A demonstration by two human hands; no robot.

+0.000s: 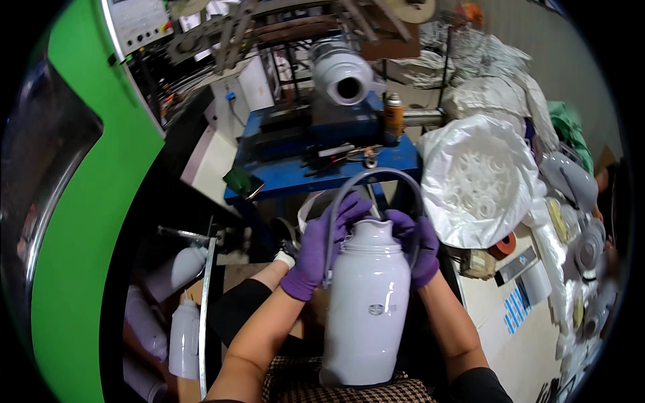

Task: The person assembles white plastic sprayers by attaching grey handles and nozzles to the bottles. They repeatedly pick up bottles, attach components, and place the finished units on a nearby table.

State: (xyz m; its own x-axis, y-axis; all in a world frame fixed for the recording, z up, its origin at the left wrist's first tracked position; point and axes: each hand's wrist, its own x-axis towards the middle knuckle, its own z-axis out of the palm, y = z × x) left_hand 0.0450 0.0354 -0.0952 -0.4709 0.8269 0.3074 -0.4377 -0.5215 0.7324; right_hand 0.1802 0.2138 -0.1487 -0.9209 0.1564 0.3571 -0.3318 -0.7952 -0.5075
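Note:
A pale grey vacuum jug [366, 316] stands upright against my lap, its spouted mouth pointing up and away. Its grey carrying handle [376, 172] arches above the neck. In a purple glove, my left hand [321, 245] is closed at the left side of the neck, inside and against the handle, with fingers reaching behind the rim. My right hand [415, 245], gloved alike, grips the neck's right side, its fingertips bent behind the spout. The far side of the neck, where the fingers meet the jug, is partly hidden.
Ahead is a blue workbench [295, 180] with tools, a spray can [393, 119] and another jug body [344, 79] on a machine. At right is a white sack [437, 195] of white rings [480, 178]. Several jugs [185, 339] lie lower left, beside a green panel [74, 221].

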